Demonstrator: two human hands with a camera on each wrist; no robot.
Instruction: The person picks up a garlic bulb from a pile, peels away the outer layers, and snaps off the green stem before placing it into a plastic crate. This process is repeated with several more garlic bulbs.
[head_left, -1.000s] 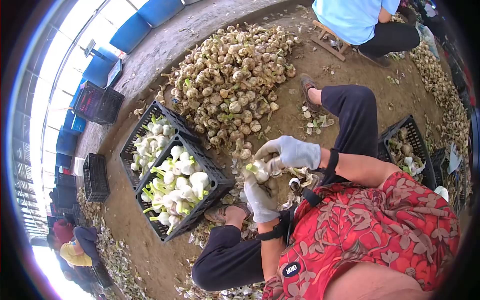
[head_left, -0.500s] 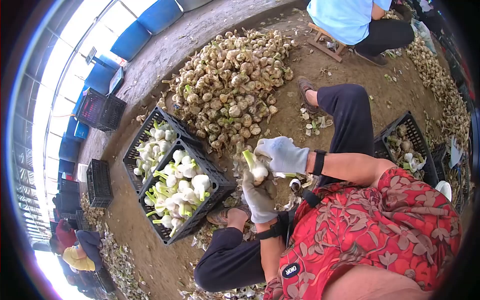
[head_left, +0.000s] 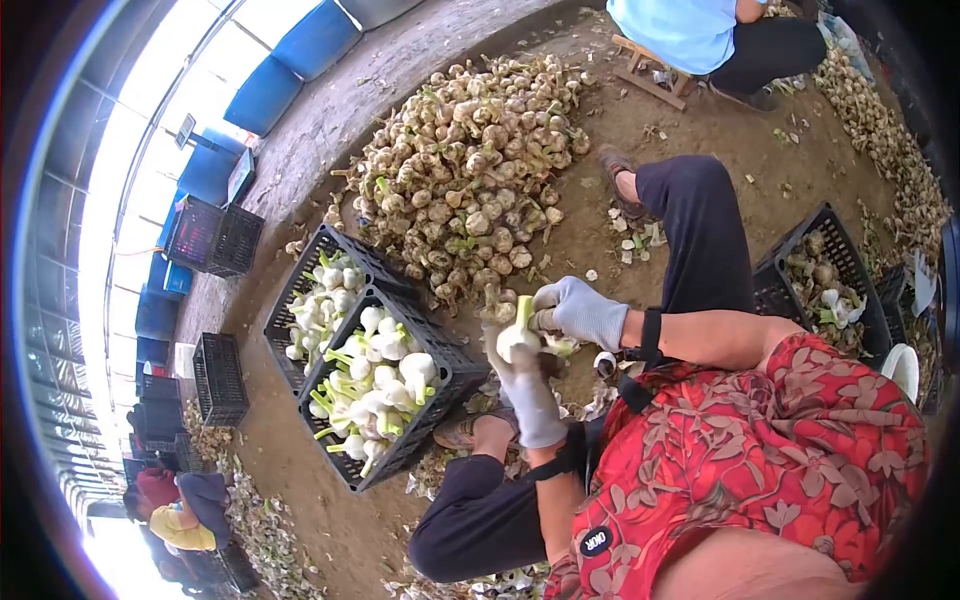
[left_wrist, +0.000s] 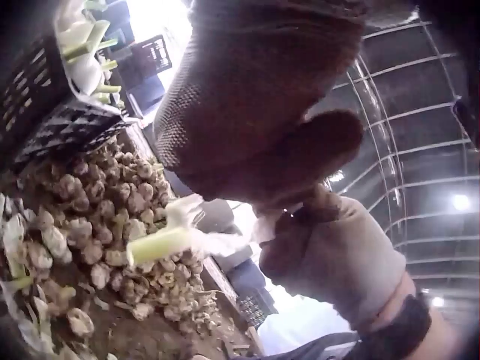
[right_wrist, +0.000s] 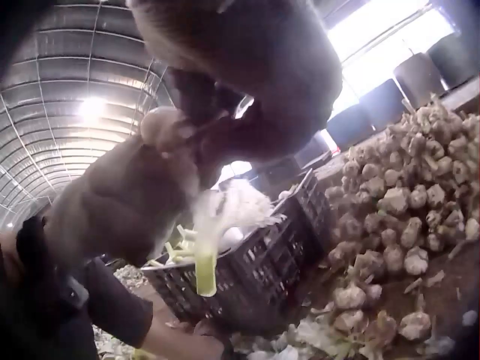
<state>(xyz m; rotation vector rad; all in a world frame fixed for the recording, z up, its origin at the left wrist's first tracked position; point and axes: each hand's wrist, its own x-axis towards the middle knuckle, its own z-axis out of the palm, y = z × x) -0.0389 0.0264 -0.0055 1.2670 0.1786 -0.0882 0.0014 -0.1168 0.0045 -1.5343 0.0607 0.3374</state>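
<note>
A peeled white garlic bulb [head_left: 517, 340] with a cut green stem [head_left: 524, 310] is held over my lap. My gloved left hand [head_left: 512, 352] grips it from below, and my gloved right hand [head_left: 548, 312] pinches at its top beside the stem. In the left wrist view the stem [left_wrist: 161, 244] sticks out to the left between the left glove [left_wrist: 255, 90] and the right glove [left_wrist: 330, 255]. Seen from the right wrist, the bulb [right_wrist: 225, 214] hangs stem-down under the right glove [right_wrist: 247, 67], with the left glove [right_wrist: 127, 202] around it.
Two black crates [head_left: 455, 368] [head_left: 300, 275] of peeled white garlic stand to my left. A big heap of unpeeled garlic [head_left: 470, 170] lies ahead on the dirt floor. Another crate [head_left: 838, 250] sits at my right. A seated person [head_left: 690, 25] is beyond the heap; empty crates [head_left: 220, 380] stand far left.
The bulb has been turned in my hands, so its green stem now points up instead of to the left. My right hand's fingers have closed in on the bulb's top.
</note>
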